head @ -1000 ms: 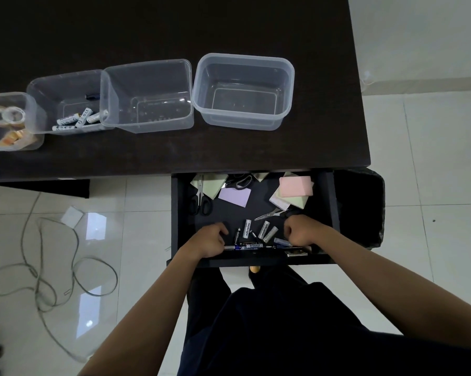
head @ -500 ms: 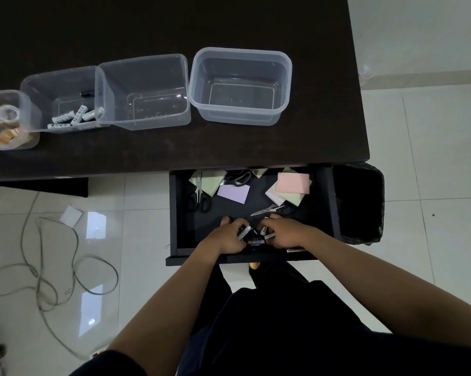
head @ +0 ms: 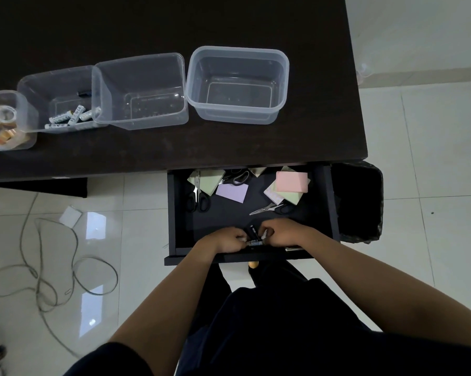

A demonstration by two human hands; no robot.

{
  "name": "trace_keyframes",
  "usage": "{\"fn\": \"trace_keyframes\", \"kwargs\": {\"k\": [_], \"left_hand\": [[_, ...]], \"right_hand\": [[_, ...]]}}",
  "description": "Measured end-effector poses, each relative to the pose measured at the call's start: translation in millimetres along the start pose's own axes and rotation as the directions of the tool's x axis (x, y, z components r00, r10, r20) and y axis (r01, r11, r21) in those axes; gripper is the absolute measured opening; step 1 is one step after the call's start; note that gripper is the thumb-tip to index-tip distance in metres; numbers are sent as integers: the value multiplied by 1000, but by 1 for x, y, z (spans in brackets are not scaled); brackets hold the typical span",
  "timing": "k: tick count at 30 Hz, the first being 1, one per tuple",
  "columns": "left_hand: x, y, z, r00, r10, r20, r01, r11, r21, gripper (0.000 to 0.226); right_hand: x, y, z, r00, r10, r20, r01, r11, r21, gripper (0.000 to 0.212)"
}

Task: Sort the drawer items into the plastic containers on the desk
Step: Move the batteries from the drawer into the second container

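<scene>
The black drawer point(head: 178, 213) is pulled out below the dark desk point(head: 229, 147). My left hand point(head: 223, 240) and my right hand point(head: 286, 233) are close together at its front, fingers curled around a bunch of batteries point(head: 253, 236). Farther back in the drawer lie scissors point(head: 199, 199), a second pair point(head: 269, 208), a purple note pad point(head: 232, 192) and a pink pad point(head: 292, 181). Four clear containers line the desk: one with tape rolls point(head: 25, 115), one with batteries point(head: 39, 85), and two bare ones point(head: 139, 61) point(head: 238, 51).
A black bin point(head: 359, 202) stands right of the drawer. Grey cable point(head: 52, 267) loops over the tiled floor on the left, near a small white box point(head: 70, 216). A third pair of scissors point(head: 237, 176) lies at the drawer's back.
My hands came together from the drawer's front corners toward its middle and closed around the loose batteries, which lay scattered a second ago.
</scene>
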State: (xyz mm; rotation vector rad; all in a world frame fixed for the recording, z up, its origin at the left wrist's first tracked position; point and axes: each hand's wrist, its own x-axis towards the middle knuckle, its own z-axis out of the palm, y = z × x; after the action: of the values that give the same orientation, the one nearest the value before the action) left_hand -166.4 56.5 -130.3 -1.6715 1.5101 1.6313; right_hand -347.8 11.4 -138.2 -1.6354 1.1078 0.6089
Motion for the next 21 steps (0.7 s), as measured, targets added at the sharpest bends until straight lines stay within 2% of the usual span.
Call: {"fn": "trace_keyframes", "kwargs": {"k": [3, 6, 12, 21], "left_hand": [[1, 0, 0, 1000, 0, -7, 0, 999, -32, 25], [3, -2, 3, 1000, 18, -16, -18, 999, -39, 7], [0, -2, 3, 998, 43, -45, -46, 997, -67, 12], [0, -1, 1, 996, 59, -71, -68, 987, -145, 18]], "right_hand": [[1, 0, 0, 1000, 11, 8, -11, 1000, 1, 24], [0, 1, -2, 1000, 5, 5, -5, 1000, -1, 25], [2, 3, 1, 1000, -7, 2, 7, 999, 53, 15], [0, 3, -2, 997, -35, 69, 27, 994, 106, 21]]}}
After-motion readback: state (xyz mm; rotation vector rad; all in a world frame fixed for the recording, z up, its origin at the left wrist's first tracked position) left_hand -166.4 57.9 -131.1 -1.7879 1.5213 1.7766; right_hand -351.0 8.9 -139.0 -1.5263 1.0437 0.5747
